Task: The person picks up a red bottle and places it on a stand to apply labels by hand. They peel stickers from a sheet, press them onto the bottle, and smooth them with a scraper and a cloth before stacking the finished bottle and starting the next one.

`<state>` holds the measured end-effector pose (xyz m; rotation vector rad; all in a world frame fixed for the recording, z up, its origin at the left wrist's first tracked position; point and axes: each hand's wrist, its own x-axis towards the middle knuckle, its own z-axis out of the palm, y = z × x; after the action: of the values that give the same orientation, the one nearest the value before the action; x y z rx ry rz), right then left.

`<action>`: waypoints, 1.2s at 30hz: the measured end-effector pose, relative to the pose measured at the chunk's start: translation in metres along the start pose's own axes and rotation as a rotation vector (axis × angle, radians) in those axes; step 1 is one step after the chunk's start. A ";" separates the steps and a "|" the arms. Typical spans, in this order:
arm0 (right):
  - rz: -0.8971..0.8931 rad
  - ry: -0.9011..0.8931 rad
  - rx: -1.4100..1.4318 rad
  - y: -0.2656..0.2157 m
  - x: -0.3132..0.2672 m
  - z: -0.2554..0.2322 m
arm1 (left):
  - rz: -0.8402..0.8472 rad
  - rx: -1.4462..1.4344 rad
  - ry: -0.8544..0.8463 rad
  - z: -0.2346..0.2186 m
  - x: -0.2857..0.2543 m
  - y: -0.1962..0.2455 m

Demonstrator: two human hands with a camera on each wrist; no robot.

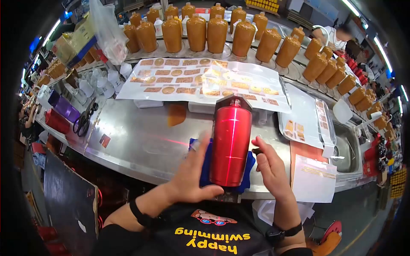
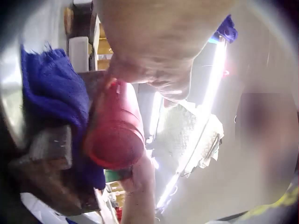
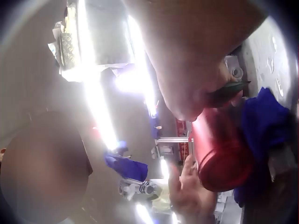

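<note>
A shiny red bottle (image 1: 230, 145) lies on a folded blue cloth (image 1: 205, 168) at the front edge of the metal bench, its neck pointing away from me. My left hand (image 1: 188, 179) is beside its left side, fingers extended and thumb spread near its base. On the other side, my right hand (image 1: 272, 173) pinches a small dark green flat piece (image 3: 226, 94) between thumb and fingers. The right wrist view shows that piece near the bottle's side. The bottle's round base faces the left wrist camera.
White sheets of gold and brown decals (image 1: 175, 79) lie behind the bottle. Several amber bottles (image 1: 196, 34) stand in rows beyond. Black scissors (image 1: 85, 119) and a purple bottle (image 1: 64, 106) are at left; a sink (image 1: 346, 147) is at right. Another person (image 1: 335, 36) sits far back.
</note>
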<state>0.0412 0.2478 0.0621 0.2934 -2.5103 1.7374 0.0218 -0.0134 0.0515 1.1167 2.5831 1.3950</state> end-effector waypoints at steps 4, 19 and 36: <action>-0.058 -0.065 -0.094 -0.004 0.001 0.006 | 0.042 0.210 0.048 0.026 -0.002 -0.006; 0.201 0.131 -0.988 0.103 0.018 -0.195 | 0.232 0.223 0.191 0.041 0.007 -0.020; 0.606 -0.131 -1.344 0.133 0.080 -0.208 | 0.235 0.260 0.205 0.041 0.007 -0.022</action>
<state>-0.0729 0.4779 0.0278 -0.4915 -3.3333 -0.2666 0.0164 0.0132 0.0129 1.4226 2.9278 1.3014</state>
